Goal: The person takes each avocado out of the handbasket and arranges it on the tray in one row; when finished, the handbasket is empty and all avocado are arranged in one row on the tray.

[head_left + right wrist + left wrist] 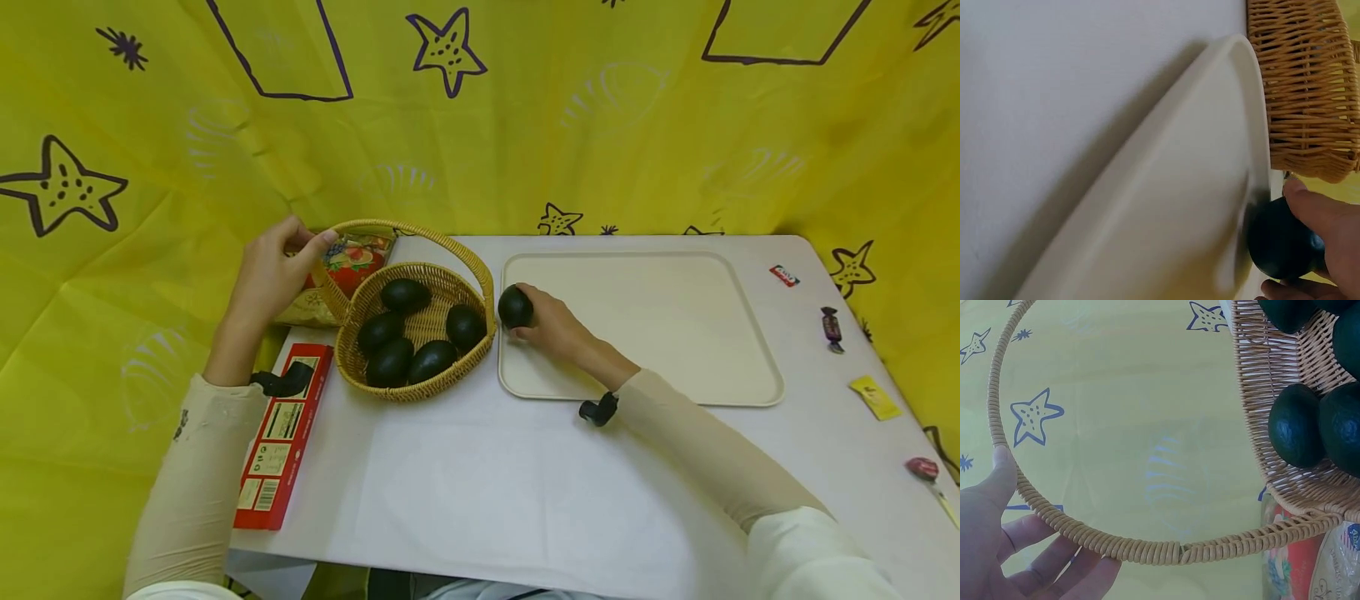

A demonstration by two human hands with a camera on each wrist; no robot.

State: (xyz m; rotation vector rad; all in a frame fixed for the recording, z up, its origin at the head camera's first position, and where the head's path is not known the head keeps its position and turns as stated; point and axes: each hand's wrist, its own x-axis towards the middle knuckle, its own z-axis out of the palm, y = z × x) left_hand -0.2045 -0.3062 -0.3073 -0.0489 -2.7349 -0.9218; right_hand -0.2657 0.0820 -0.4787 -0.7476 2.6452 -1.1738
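A woven wicker basket (408, 392) stands left of the middle, with several dark green avocados (432, 361) inside it. My left hand (273, 271) holds the left part of its arched handle (1147, 551), with thumb and fingertips against the wicker in the left wrist view. At the left rim of the cream tray (645, 325), my right hand (557, 327) grips another avocado (514, 306) between thumb and fingers. In the right wrist view this avocado (1282, 240) is close beside the tray rim, near the basket's side.
Behind the basket lies a colourful food packet (352, 262). A long red box (273, 450) lies under the left forearm. Along the table's right edge are a small wrapped sweet (784, 276), a dark twist-wrapped candy (832, 330), a yellow sachet (874, 397) and a lollipop (922, 469).
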